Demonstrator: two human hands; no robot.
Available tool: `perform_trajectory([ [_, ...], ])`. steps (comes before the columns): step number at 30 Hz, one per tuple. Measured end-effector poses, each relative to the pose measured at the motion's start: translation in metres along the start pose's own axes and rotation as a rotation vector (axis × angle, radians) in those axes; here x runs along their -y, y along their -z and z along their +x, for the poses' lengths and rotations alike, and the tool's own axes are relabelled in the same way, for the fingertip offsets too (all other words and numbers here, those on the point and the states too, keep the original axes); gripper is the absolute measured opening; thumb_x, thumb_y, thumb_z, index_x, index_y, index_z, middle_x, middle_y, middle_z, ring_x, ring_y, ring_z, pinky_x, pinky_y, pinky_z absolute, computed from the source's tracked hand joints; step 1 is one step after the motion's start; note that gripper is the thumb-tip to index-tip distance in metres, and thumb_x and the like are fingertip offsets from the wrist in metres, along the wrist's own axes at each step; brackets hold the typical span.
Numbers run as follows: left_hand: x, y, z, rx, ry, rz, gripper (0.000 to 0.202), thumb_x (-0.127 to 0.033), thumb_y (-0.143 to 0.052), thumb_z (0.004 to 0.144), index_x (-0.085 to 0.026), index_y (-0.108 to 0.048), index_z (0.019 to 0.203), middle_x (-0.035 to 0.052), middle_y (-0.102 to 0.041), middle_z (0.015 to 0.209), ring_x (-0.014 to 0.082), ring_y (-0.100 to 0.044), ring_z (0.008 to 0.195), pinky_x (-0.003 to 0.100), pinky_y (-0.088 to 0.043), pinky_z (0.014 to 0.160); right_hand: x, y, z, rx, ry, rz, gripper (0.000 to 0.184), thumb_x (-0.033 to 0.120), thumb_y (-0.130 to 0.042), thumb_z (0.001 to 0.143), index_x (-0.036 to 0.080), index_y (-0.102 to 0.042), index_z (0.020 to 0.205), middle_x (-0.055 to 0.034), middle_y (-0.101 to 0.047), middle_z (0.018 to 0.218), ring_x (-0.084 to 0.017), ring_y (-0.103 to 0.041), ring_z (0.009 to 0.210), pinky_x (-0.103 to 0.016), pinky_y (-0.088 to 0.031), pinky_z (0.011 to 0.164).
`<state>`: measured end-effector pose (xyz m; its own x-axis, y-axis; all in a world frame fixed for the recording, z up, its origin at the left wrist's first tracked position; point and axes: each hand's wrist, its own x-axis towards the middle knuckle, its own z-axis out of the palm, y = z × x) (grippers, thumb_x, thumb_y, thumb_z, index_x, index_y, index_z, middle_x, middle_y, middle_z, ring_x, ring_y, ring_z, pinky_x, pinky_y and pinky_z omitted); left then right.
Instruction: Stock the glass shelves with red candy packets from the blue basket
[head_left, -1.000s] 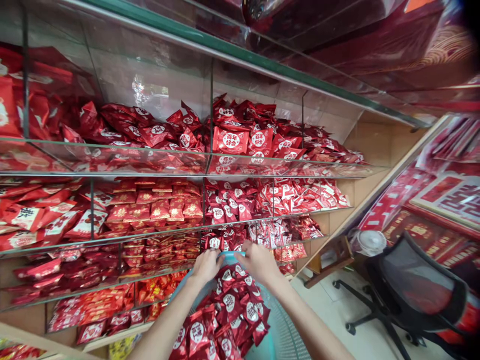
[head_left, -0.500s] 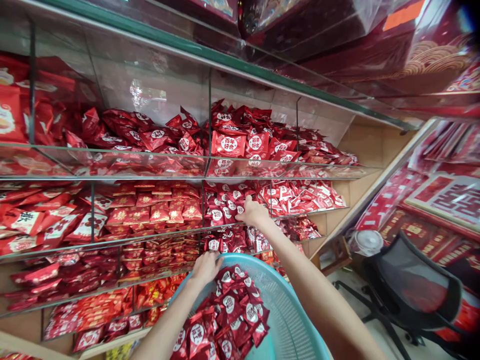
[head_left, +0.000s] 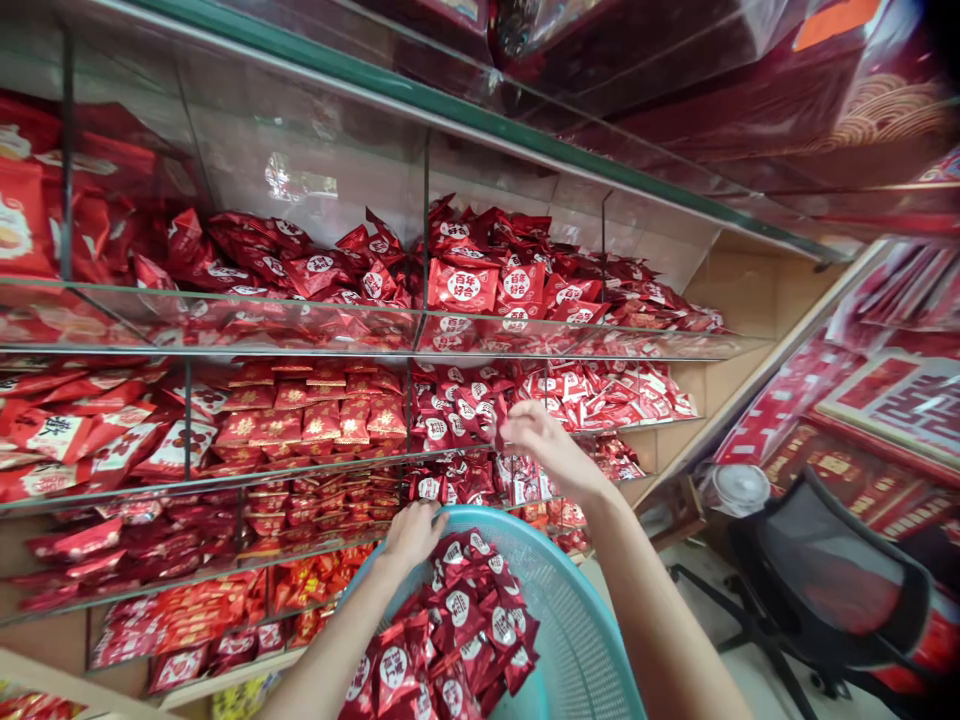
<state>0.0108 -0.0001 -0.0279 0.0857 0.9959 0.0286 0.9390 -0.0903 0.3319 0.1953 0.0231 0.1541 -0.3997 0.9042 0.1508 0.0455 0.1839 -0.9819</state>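
My left hand (head_left: pixel 411 535) grips the far rim of a light blue plastic basket (head_left: pixel 577 640), which holds a heap of dark red candy packets (head_left: pixel 457 630). My right hand (head_left: pixel 536 438) is raised to the middle glass shelf, fingers pinched on a dark red packet (head_left: pixel 499 418) at the front of a bin of the same packets (head_left: pixel 457 405). The basket sits just below that shelf.
Glass shelves (head_left: pixel 225 345) with dividers hold piles of red sweets on several levels. Red gift boxes (head_left: pixel 885 400) line the wall at right. A black mesh office chair (head_left: pixel 832 580) and a small wooden stool (head_left: pixel 667 510) stand on the floor at right.
My right hand left the basket rim, rose to the middle shelf bin, and now has drawn back a little with a packet pinched. My left hand stayed on the rim.
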Motion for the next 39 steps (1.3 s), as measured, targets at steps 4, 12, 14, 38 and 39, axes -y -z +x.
perform_trajectory([
  [4, -0.002, 0.001, -0.001, 0.001, 0.010, 0.016, 0.044, -0.047, -0.023, 0.085, -0.022, -0.057, 0.096, 0.0067, -0.063, 0.092, 0.0193, -0.059, 0.084, 0.027, -0.042, 0.068, -0.030, -0.020, -0.050, 0.270, -0.172, 0.549, 0.033, 0.031, -0.055, 0.073, 0.023, -0.044, 0.103, -0.0030, -0.060, 0.090, -0.014, -0.058, 0.081, -0.030, -0.045, 0.071],
  [12, -0.002, 0.002, -0.002, 0.026, 0.002, 0.017, 0.043, -0.048, -0.024, 0.085, -0.022, -0.057, 0.093, 0.0056, -0.063, 0.094, 0.0170, -0.058, 0.086, 0.025, -0.041, 0.070, -0.095, -0.031, -0.095, 0.148, -0.479, 0.750, 0.030, 0.031, -0.052, 0.077, 0.019, -0.049, 0.103, -0.0062, -0.061, 0.095, -0.015, -0.060, 0.085, -0.030, -0.048, 0.072],
  [14, -0.002, 0.002, -0.002, 0.021, 0.015, 0.015, 0.043, -0.048, -0.025, 0.085, -0.022, -0.057, 0.095, 0.0057, -0.062, 0.096, 0.0172, -0.058, 0.087, 0.025, -0.041, 0.071, -0.105, -0.028, -0.100, 0.062, -0.531, 0.661, 0.031, 0.037, -0.055, 0.075, 0.018, -0.051, 0.099, -0.0061, -0.061, 0.092, -0.016, -0.061, 0.082, -0.030, -0.050, 0.071],
  [38, -0.002, 0.002, 0.000, 0.046, 0.009, 0.013, 0.042, -0.046, -0.026, 0.085, -0.021, -0.057, 0.099, 0.0063, -0.062, 0.098, 0.0182, -0.057, 0.091, 0.026, -0.041, 0.075, -0.178, -0.060, -0.117, -0.135, -0.613, 0.234, 0.053, 0.051, -0.069, 0.053, 0.021, -0.035, 0.080, 0.0084, -0.051, 0.061, -0.007, -0.050, 0.038, -0.023, -0.044, 0.040],
  [39, -0.002, 0.002, 0.000, 0.049, 0.013, 0.010, 0.042, -0.046, -0.027, 0.085, -0.021, -0.057, 0.099, 0.0063, -0.062, 0.098, 0.0181, -0.057, 0.091, 0.025, -0.041, 0.075, -0.178, -0.061, -0.117, -0.143, -0.601, 0.255, 0.053, 0.050, -0.070, 0.053, 0.021, -0.035, 0.080, 0.0083, -0.051, 0.063, -0.006, -0.051, 0.040, -0.024, -0.047, 0.043],
])
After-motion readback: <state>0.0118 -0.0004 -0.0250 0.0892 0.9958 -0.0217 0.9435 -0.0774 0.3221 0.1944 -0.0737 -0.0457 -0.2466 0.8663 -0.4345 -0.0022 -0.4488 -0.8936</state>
